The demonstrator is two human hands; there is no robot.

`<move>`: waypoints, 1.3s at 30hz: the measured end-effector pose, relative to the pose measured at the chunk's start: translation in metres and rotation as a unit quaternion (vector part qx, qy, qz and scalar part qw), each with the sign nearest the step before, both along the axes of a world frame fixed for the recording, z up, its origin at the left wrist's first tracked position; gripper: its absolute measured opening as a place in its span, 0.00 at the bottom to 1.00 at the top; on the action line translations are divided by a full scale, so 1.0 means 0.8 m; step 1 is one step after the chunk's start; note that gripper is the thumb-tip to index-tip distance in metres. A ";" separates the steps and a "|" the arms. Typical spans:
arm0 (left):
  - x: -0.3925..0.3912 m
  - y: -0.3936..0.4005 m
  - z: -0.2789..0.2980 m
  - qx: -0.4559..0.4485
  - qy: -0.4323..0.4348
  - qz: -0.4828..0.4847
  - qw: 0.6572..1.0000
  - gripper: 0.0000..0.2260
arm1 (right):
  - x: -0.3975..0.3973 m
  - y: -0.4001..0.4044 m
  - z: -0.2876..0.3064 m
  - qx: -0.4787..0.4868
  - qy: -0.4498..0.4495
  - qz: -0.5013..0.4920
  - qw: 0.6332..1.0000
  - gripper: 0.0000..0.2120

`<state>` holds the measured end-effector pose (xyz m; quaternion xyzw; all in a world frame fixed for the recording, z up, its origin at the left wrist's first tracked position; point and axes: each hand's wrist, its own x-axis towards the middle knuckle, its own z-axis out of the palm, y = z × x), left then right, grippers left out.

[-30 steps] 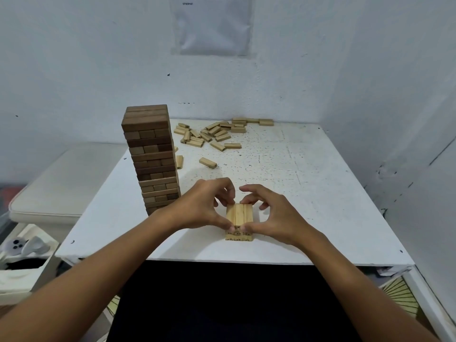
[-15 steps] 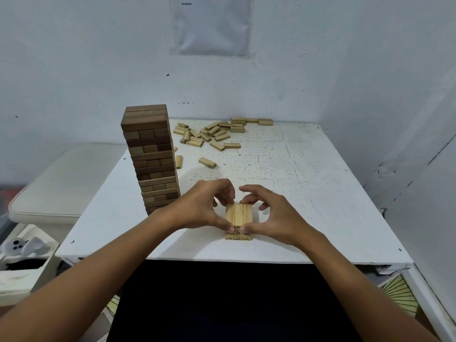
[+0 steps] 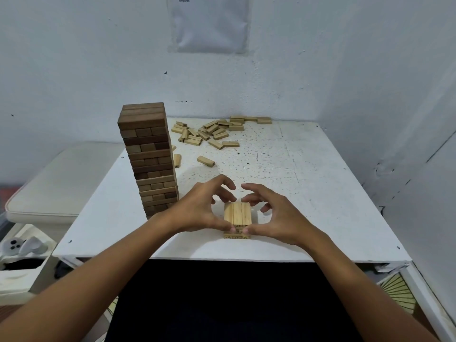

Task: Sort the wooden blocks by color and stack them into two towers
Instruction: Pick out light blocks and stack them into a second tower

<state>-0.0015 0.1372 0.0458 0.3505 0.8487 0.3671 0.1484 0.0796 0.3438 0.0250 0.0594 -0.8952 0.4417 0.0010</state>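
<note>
Both hands have loosened since a second ago: the fingers that were curled down over the far edge of the light stack (image 3: pixel 237 220) now lift clear of it, spread and arched. Left hand (image 3: pixel 202 208) and right hand (image 3: pixel 274 215) touch the stack only with their thumb tips, pressed at its near edge; neither grips it. It sits near the front of the white worktop (image 3: pixel 308 183), three blocks across on top. A tall dark tower (image 3: pixel 149 159) stands to its left, loose light blocks (image 3: pixel 209 133) lie at the far edge. White walls (image 3: pixel 74 70) close the corner; paper sheet (image 3: pixel 209 23) hangs above.
</note>
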 end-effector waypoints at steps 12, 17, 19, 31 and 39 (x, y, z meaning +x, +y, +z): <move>-0.001 0.000 -0.003 -0.001 0.009 0.002 1.000 0.30 | -0.001 -0.001 -0.005 -0.017 -0.001 -0.005 1.000 0.40; -0.001 0.000 -0.003 -0.007 0.010 0.001 1.000 0.29 | -0.001 -0.001 -0.006 -0.013 -0.002 -0.005 1.000 0.40; 0.000 0.000 -0.003 -0.006 0.011 0.002 1.000 0.29 | -0.001 -0.002 -0.005 -0.011 -0.002 -0.005 1.000 0.40; 0.001 -0.001 -0.005 -0.001 0.020 -0.009 1.000 0.29 | -0.002 -0.003 -0.005 -0.003 -0.002 0.000 1.000 0.39; 0.002 -0.002 -0.012 -0.012 0.028 -0.011 0.999 0.31 | -0.002 -0.002 -0.006 0.000 -0.014 0.000 1.000 0.41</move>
